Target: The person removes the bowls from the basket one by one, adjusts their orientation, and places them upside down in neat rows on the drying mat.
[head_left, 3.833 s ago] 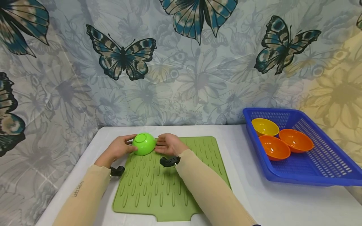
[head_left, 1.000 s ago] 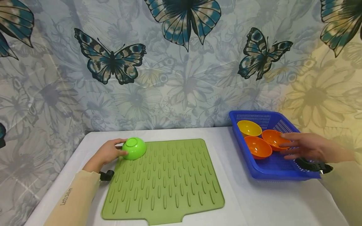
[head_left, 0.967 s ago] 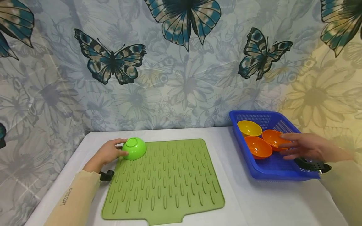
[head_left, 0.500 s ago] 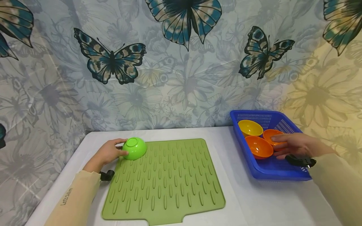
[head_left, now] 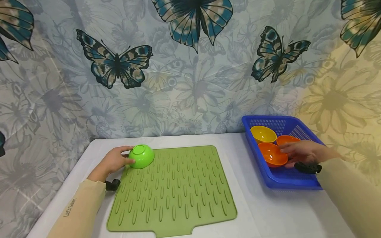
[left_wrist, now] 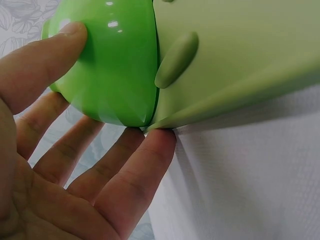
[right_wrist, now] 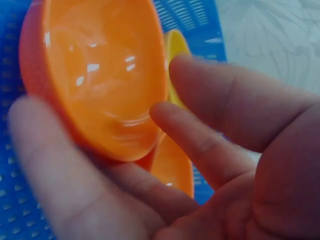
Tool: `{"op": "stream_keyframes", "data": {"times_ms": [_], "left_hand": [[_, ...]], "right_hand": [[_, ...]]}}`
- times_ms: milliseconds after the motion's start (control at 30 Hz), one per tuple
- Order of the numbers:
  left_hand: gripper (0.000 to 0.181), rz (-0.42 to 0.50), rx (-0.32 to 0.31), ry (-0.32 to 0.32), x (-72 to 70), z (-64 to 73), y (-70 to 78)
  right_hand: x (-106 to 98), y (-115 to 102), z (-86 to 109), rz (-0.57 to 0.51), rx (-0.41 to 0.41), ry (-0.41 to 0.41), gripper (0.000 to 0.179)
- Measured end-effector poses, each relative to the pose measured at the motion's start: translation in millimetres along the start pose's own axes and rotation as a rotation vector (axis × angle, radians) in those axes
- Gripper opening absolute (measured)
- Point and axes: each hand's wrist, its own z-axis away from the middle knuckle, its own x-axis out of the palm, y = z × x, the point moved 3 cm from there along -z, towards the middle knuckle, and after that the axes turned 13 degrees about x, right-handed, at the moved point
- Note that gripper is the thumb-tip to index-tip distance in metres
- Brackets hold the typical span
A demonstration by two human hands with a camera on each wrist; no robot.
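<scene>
A bright green bowl (head_left: 142, 156) sits upside down on the far left corner of a green mat (head_left: 175, 188). My left hand (head_left: 114, 162) holds it from the left; in the left wrist view the thumb rests on its side and the fingertips are at its rim. On the right, my right hand (head_left: 311, 152) reaches into a blue basket (head_left: 285, 183). Its fingers are spread beside the front orange bowl (head_left: 271, 154), shown large as the orange bowl (right_wrist: 107, 75) in the right wrist view. Whether they touch it cannot be told clearly.
A yellow bowl (head_left: 263, 134) and a second orange bowl (head_left: 287, 138), partly behind the right hand, are also in the basket. The white-covered table (head_left: 247, 185) runs between mat and basket. Behind hangs a butterfly-patterned cloth (head_left: 196, 86).
The right hand left the green bowl for the basket, then moved left from the rear orange bowl to the front one. Over the last second, the left hand and green bowl stayed put.
</scene>
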Motion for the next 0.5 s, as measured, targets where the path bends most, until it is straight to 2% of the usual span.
{"op": "stream_keyframes", "data": {"times_ms": [167,500], "left_hand": [[0.074,-0.004,0.002,0.000,-0.1,-0.2,0.2],[0.074,-0.018,0.007,0.000,-0.2,-0.5,0.3]], "right_hand": [[-3.0,3.3,-6.6,0.071,0.004,0.031,0.039],[1.2,5.8,-6.5,0.132,0.016,0.090,0.055]]}}
